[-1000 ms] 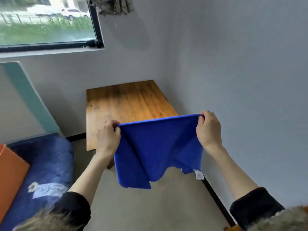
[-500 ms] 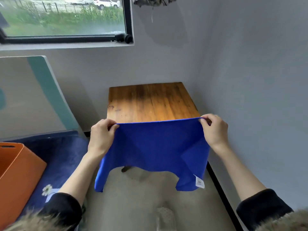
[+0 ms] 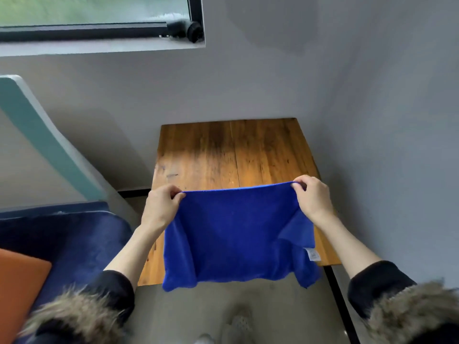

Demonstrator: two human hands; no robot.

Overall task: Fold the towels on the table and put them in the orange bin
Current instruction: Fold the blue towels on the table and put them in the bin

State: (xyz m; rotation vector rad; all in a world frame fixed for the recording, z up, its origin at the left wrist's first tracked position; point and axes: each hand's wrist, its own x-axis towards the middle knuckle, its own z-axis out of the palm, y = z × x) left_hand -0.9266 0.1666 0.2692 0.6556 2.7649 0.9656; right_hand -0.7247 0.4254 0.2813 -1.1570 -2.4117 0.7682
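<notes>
A blue towel hangs spread out over the near part of the wooden table. My left hand pinches its top left corner and my right hand pinches its top right corner, stretching the top edge taut. The lower edge droops past the table's front edge, and a white label shows at the right side. The orange bin stands at the lower left, partly cut off by the frame.
A dark blue cushioned seat lies left of the table, with the bin on it. A teal and white board leans against the wall. Grey walls close in behind and to the right. A window is above.
The view has come closer to the table. Both hands have carried the stretched towel forward, from in front of the table to over its near part.
</notes>
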